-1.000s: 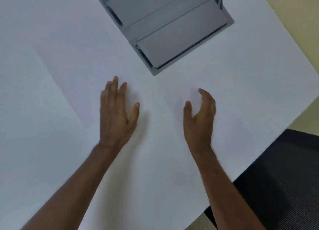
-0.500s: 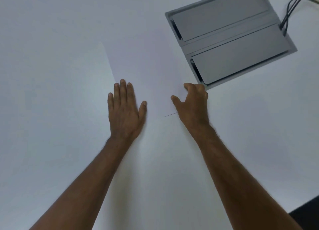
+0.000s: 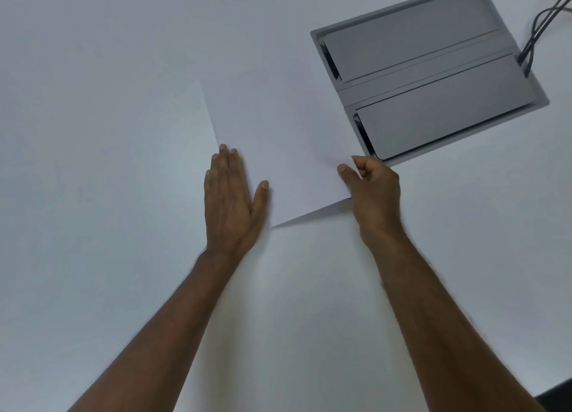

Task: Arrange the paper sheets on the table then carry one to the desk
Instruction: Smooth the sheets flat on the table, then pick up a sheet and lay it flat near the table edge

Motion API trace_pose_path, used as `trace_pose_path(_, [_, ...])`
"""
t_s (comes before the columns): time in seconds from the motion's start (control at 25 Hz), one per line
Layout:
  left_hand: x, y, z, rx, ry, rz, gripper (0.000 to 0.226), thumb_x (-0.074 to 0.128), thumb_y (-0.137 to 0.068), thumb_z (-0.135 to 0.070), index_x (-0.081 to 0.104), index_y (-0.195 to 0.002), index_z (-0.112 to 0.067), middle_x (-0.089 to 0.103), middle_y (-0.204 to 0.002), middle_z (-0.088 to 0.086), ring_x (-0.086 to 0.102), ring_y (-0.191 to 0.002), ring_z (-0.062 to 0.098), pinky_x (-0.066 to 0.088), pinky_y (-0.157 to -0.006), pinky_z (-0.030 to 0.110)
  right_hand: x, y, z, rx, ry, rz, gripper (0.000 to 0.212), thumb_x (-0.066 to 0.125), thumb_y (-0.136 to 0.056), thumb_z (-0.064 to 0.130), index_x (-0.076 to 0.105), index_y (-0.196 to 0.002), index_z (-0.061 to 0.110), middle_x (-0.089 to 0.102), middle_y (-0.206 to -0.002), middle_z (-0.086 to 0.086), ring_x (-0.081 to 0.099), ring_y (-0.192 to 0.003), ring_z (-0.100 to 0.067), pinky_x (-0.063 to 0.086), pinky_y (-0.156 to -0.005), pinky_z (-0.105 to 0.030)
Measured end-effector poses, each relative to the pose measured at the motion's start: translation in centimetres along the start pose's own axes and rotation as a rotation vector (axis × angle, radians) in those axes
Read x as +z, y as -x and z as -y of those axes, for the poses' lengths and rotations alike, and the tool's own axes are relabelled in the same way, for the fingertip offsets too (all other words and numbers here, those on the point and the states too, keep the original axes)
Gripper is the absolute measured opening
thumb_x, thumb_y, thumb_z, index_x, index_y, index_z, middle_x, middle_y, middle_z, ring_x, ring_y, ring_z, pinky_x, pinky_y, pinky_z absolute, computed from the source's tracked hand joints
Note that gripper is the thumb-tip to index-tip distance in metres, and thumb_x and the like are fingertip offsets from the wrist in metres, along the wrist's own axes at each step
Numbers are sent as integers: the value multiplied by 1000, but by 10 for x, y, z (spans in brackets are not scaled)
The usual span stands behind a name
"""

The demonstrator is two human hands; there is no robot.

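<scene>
A white paper sheet (image 3: 278, 145) lies on the white table (image 3: 93, 71), its near right corner lifted off the surface. My right hand (image 3: 371, 189) pinches that lifted corner between thumb and fingers. My left hand (image 3: 230, 198) lies flat, fingers together, pressing the sheet's near left part. Another white sheet (image 3: 139, 164) lies to the left, its edge running under my left hand's fingertips. The sheets are hard to tell from the table top.
A grey cable box (image 3: 430, 71) with two closed flaps is set into the table at the upper right, close to my right hand. Black cables (image 3: 538, 31) run out of its far right side. A dark patch shows past the table edge at the bottom right.
My right hand has closed on the sheet's corner and raised it off the table. My left hand stays flat. The view has shifted slightly.
</scene>
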State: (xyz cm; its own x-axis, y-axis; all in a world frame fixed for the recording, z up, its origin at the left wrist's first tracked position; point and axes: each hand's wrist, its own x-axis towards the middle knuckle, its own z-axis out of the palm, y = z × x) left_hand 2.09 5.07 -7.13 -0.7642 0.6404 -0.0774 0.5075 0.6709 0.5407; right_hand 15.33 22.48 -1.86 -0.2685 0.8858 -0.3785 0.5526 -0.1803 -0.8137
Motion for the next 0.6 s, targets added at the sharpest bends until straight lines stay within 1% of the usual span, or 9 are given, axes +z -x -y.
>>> trace_pose_path(0.12, [-16,-1,-3,-174,365,-26,78,47,-108,-45,7,-168,-15,6,-177,0,4,-163,15,4,-128,23,-9,12,-2,78,-185,4,26,75,-95,22,73,-120,22,78,-110,9,72,-105,-7,57,-93,-27])
trace_pose_path(0.2, [-29,-7,-7,-314,510,-50,74,53,-105,-48,20,-165,-20,28,-171,-2,24,-158,16,21,-124,24,-11,26,-7,109,-255,7,16,75,-95,23,73,-109,29,81,-103,14,75,-97,0,59,-90,-28])
trace_pose_path(0.28, [-51,-16,-3,-429,635,-64,59,61,-102,-45,46,-154,-22,62,-141,-8,57,-130,11,44,-104,18,-8,44,-10,123,-329,28,14,74,-96,21,75,-109,26,82,-104,9,77,-100,-6,59,-94,-33])
trace_pose_path(0.32, [-62,-21,0,-476,741,-40,46,64,-101,-42,60,-142,-22,71,-121,-13,67,-112,7,49,-91,17,-5,54,-11,128,-359,39,16,73,-96,19,75,-112,22,82,-107,5,77,-104,-12,59,-98,-36])
trace_pose_path(0.36, [-74,-24,6,-505,847,6,33,66,-100,-39,71,-128,-22,77,-107,-14,71,-97,6,52,-84,19,-1,64,-12,135,-377,49,18,73,-97,19,75,-114,20,82,-110,2,77,-107,-16,58,-101,-39])
trace_pose_path(0.44, [-95,-25,19,-524,929,105,20,67,-100,-33,80,-104,-18,82,-100,-4,72,-88,13,58,-86,35,10,84,-15,150,-398,80,18,72,-97,16,74,-115,17,81,-111,-1,76,-109,-21,56,-104,-43])
trace_pose_path(0.48, [-105,-24,26,-525,932,127,19,67,-100,-30,81,-99,-17,83,-103,3,72,-90,18,59,-94,47,16,94,-16,155,-410,105,18,72,-97,14,74,-114,17,81,-111,-2,76,-108,-22,56,-105,-44])
trace_pose_path(0.52, [-114,-23,33,-522,935,133,18,67,-100,-27,81,-98,-16,83,-106,7,73,-92,21,57,-99,51,23,104,-16,157,-423,132,17,72,-96,12,74,-112,18,82,-111,-2,76,-108,-22,56,-104,-44])
trace_pose_path(0.6, [-132,-20,51,-506,930,140,17,67,-101,-24,81,-99,-16,82,-109,10,75,-94,22,58,-100,49,40,123,-12,173,-461,168,21,72,-95,6,72,-112,18,81,-111,-4,76,-108,-24,56,-105,-43])
